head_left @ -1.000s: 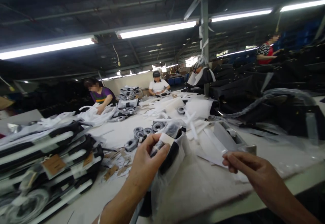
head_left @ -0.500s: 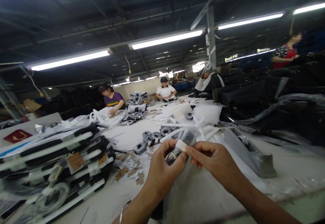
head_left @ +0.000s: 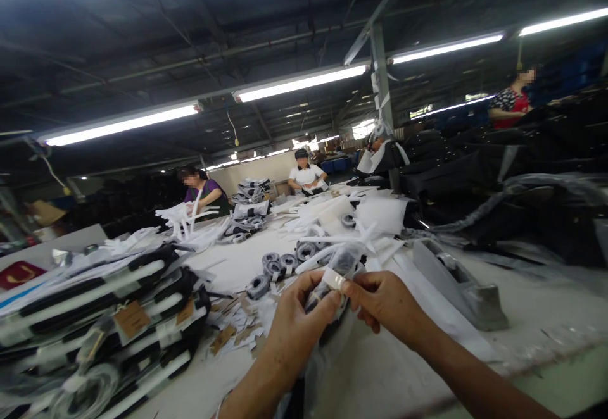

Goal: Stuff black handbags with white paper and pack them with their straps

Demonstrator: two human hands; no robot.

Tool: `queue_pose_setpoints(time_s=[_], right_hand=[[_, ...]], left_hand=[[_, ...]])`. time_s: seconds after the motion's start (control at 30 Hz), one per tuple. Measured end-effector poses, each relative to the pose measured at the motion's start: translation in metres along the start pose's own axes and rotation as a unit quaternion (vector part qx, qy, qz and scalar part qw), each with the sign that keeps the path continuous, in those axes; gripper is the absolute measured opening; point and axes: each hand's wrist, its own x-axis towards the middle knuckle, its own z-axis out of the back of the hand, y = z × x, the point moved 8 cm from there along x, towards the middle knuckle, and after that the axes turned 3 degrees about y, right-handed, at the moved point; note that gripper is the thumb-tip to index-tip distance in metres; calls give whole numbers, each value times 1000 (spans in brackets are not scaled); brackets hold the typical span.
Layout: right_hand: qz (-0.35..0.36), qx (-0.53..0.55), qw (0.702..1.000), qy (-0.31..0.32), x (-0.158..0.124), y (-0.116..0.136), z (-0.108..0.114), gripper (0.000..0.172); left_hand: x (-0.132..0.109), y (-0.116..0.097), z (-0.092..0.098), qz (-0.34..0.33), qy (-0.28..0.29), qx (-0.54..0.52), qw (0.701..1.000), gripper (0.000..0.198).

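My left hand [head_left: 297,330] is closed around a dark bundle in clear plastic wrap [head_left: 346,256], thumb and forefinger pressing on it. A short white strip [head_left: 334,279], seemingly tape, lies across the bundle between the two hands. Thumb and forefinger of my right hand [head_left: 392,305] pinch the strip's right end. Much of the bundle is hidden by the fingers, and its plastic hangs down below the hands. Just beyond the left hand, several grey wrapped coils [head_left: 259,287] rest on the table [head_left: 399,368].
A grey tape dispenser [head_left: 482,302] stands right of my hands. On the left is a stack of black wrapped items [head_left: 90,289] with brown tags [head_left: 132,319]. Paper scraps [head_left: 237,330] litter the table. Black material [head_left: 475,172] is heaped at right. Co-workers sit or stand farther back.
The view has shifted slightly, moving the scene left. Both hands keep their hold on the bundle and the strip. The co-worker at the left has raised white strips from the table.
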Motion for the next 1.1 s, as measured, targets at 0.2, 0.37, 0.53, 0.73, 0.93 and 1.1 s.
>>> queue_pose_setpoints(time_s=[0.2, 0.37, 0.53, 0.73, 0.93, 1.1], right_hand=[[18, -4, 999, -39, -9, -7, 14, 51], [96, 68, 988, -101, -42, 13, 24, 69], [129, 122, 983, -43, -48, 29, 2, 95], [110, 252, 961, -27, -32, 40, -18, 101], [90, 294, 948, -84, -32, 44, -24, 87], [91, 236, 963, -93, -20, 43, -16, 89]], left_hand=[[3, 4, -1, 39, -3, -72, 997, 36], [3, 8, 1, 53, -16, -67, 996, 35], [1, 8, -4, 32, -8, -72, 997, 51], [-4, 3, -6, -6, -53, -16, 998, 56], [-10, 4, -6, -58, -93, 51, 993, 58], [-34, 16, -3, -83, -34, 80, 993, 85]])
